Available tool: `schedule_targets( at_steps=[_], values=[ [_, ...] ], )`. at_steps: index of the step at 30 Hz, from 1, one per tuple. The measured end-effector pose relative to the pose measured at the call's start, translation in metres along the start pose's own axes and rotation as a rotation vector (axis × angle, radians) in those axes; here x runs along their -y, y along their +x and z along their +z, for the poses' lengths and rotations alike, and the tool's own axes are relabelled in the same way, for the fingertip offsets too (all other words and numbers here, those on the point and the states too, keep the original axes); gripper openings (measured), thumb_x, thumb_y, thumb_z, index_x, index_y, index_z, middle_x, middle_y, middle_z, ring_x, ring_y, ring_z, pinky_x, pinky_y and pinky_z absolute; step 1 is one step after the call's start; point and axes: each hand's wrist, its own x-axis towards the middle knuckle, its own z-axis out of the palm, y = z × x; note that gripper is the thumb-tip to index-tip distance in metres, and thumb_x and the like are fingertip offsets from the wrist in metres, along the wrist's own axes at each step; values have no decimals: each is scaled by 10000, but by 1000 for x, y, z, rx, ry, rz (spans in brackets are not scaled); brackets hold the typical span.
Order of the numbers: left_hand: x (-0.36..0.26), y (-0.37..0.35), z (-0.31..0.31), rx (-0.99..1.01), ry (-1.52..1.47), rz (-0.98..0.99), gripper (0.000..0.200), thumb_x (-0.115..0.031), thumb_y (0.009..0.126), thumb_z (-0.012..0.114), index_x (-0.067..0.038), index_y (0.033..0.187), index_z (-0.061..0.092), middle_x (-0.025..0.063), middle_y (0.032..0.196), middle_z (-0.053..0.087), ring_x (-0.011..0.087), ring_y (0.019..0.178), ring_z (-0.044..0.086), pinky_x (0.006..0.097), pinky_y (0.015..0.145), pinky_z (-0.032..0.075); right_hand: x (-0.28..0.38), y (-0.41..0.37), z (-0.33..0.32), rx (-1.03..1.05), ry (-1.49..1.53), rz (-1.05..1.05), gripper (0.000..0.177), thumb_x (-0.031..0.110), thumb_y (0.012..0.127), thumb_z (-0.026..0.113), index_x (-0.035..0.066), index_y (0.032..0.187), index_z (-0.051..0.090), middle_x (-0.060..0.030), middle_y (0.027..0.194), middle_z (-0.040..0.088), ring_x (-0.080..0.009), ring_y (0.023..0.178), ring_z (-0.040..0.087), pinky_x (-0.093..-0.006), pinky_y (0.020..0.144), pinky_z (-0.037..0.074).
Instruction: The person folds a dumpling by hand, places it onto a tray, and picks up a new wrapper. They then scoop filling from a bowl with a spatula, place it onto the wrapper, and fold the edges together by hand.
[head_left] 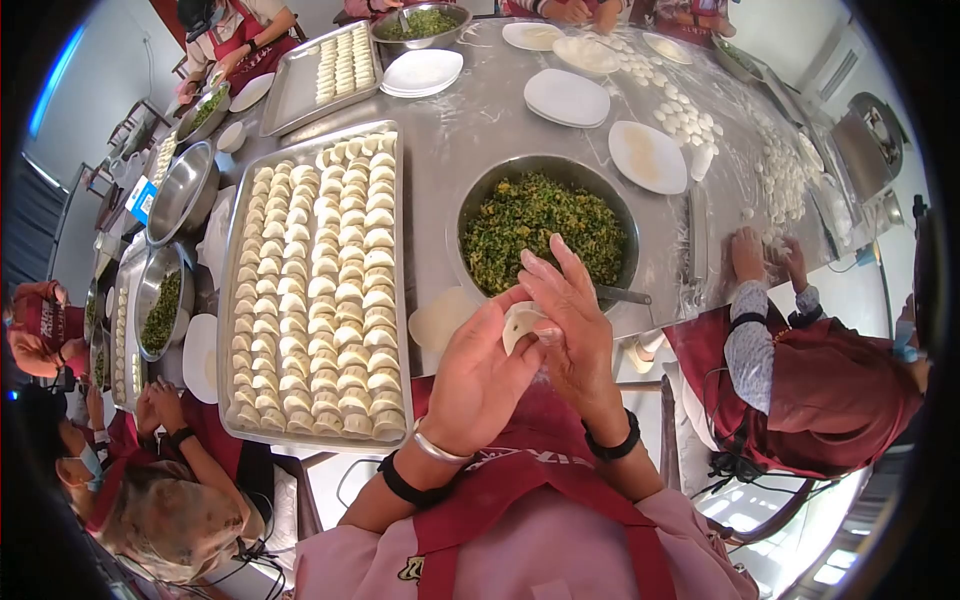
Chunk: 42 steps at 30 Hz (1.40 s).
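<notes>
Flour-dusted grey metal tabletop [430, 200] spans the upper frame. Left of centre, a rectangular silver metal tray [404, 250] holds rows of plump, pale crescent dumplings [322, 284]; at centre, a round steel bowl [630, 240] holds coarse, chopped green filling [545, 215] flecked with yellow. Smooth white stacked plates [567, 96] sit upper centre. Just below centre — before the bowl's lower rim — the left hand [468, 370] and right hand [572, 325] grip a soft, off-white dough piece [519, 322] between their fingers.

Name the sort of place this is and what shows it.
Probably a communal dumpling-making workroom: a tray of folded dumplings, a bowl of chopped green filling, and several people in red aprons around a metal table.
</notes>
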Motion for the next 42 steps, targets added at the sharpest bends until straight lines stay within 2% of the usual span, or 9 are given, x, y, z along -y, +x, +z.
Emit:
schedule_targets(
  at_steps=[5, 11, 13, 20, 24, 28, 33, 37, 42],
  values=[
    [7, -1, -14, -45, -74, 75, 440, -313, 1096, 347, 2, 1391, 432, 83, 1270, 552, 211, 1140, 535, 363, 1086, 388, -1, -2, 11, 57, -93, -31, 530, 415, 999, 528, 12, 1338, 585, -194, 1374, 584, -449, 1384, 428, -534, 1128, 324],
    [-16, -22, -12, 37, 452, 269, 575, -414, 1025, 496, 34, 1380, 441, 183, 1344, 535, 304, 1265, 525, 432, 1108, 396, 27, -5, 0, -64, 106, -6, 556, 438, 1028, 487, -28, 1316, 585, -223, 1339, 602, -423, 1322, 513, -467, 1064, 437],
    [-17, -27, -19, 62, 340, 316, 550, -395, 1031, 488, 29, 1378, 444, 181, 1336, 542, 304, 1256, 535, 436, 1110, 398, 24, -17, 0, -45, 140, 19, 534, 413, 1033, 496, -40, 1297, 596, -230, 1316, 616, -417, 1283, 553, -460, 1054, 448],
    [-28, -43, -28, -66, 580, 365, 375, 16, 993, 509, 39, 1364, 457, 152, 1314, 561, 250, 1197, 591, 353, 1032, 479, 13, -62, 0, 21, 89, 114, 364, 275, 1023, 534, -48, 1097, 684, -209, 1119, 709, -358, 1064, 691, -419, 956, 518],
    [-56, -69, -35, -160, 602, 346, 409, 91, 953, 519, 33, 1357, 492, 125, 1240, 620, 222, 1166, 622, 337, 1010, 500, -22, -94, 7, 66, 80, 265, 294, 215, 1001, 556, -40, 1069, 684, -189, 1076, 719, -341, 1005, 702, -404, 910, 530],
    [-110, -93, -55, -243, 876, 284, 400, 53, 934, 581, 8, 1330, 545, 90, 1173, 645, 179, 1101, 638, 304, 959, 510, -58, -117, 12, 13, -40, 341, 237, 152, 988, 552, -38, 1055, 678, -200, 1013, 711, -374, 931, 690, -409, 852, 532],
    [-181, -101, -72, -415, 1028, 412, 363, 74, 925, 560, 37, 1285, 585, 110, 1108, 679, 240, 1048, 681, 331, 930, 541, -88, -130, 22, 2, -150, 433, 174, 38, 946, 563, -36, 1056, 675, -224, 1007, 683, -385, 920, 664, -417, 821, 521],
    [-241, -78, -81, -482, 1360, 496, 373, 41, 910, 583, 54, 1282, 600, 106, 1071, 702, 174, 947, 674, 283, 847, 547, -105, -135, 35, -44, -269, 320, 181, -15, 902, 579, -26, 1047, 687, -203, 1015, 693, -397, 930, 649, -428, 828, 511],
    [-306, -13, -88, -552, 1196, 546, 368, -5, 926, 631, 97, 1276, 582, 118, 1080, 694, 185, 937, 685, 308, 849, 566, -123, -147, 47, -37, -271, 370, 295, -114, 823, 564, -13, 1066, 699, -197, 1045, 691, -409, 954, 636, -443, 839, 509]
  ],
)
